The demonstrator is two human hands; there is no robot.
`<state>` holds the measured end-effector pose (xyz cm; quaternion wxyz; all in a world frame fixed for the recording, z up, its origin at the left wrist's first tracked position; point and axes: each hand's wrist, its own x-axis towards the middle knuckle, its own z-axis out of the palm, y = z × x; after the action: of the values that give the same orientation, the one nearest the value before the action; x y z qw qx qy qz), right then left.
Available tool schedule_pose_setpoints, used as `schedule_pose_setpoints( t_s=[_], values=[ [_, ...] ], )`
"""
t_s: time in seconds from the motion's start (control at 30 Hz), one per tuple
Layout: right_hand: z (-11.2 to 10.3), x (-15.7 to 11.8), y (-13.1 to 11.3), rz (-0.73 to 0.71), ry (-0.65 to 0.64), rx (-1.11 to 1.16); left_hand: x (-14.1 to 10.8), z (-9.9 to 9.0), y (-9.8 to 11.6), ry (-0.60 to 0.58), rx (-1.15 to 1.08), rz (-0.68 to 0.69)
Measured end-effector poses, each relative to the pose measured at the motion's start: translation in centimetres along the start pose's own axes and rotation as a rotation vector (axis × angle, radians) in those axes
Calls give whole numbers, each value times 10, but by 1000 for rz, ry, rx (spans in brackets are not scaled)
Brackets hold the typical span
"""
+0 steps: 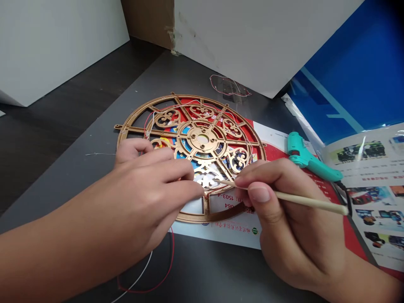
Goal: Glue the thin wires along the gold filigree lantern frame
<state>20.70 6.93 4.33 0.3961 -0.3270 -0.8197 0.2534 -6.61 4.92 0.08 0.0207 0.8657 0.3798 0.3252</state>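
Observation:
A round gold-brown openwork wheel (205, 141) with spokes and scrolls lies on a printed sheet (227, 235). My left hand (154, 181) rests over the wheel's lower left, fingers curled and pressed together near the rim; what they pinch, if anything, is hidden. Between thumb and fingers, my right hand (284, 210) holds a thin wooden stick (311, 203), its pointed tip touching or just above the wheel's lower scrollwork. Thin red and white wires run around the wheel, and a loop of red wire (172, 252) hangs below my left hand.
At the right a teal glue gun (311, 158) lies on the printed sheet, beside an open picture booklet (369, 181). A small wire coil (230, 86) lies behind the wheel. White boxes (227, 33) stand at the back, with a blue panel (353, 63) at upper right.

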Motion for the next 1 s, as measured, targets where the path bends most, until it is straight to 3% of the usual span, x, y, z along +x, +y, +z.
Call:
schedule_pose_setpoints(
  t_s=[0.13, 0.63, 0.87, 1.0],
  values=[
    [-1, -1, 4, -6, -78, 19, -1, -1, 0, -1, 4, 4],
    [3, 3, 2, -51, -137, -46, 0, -2, -1, -28, 6, 12],
    [2, -1, 4, -36, -21, -24, -1, 0, 0, -7, 4, 1],
    [0, 3, 4, -48, -55, -54, 0, 0, 1, 0, -12, -7]
  ],
)
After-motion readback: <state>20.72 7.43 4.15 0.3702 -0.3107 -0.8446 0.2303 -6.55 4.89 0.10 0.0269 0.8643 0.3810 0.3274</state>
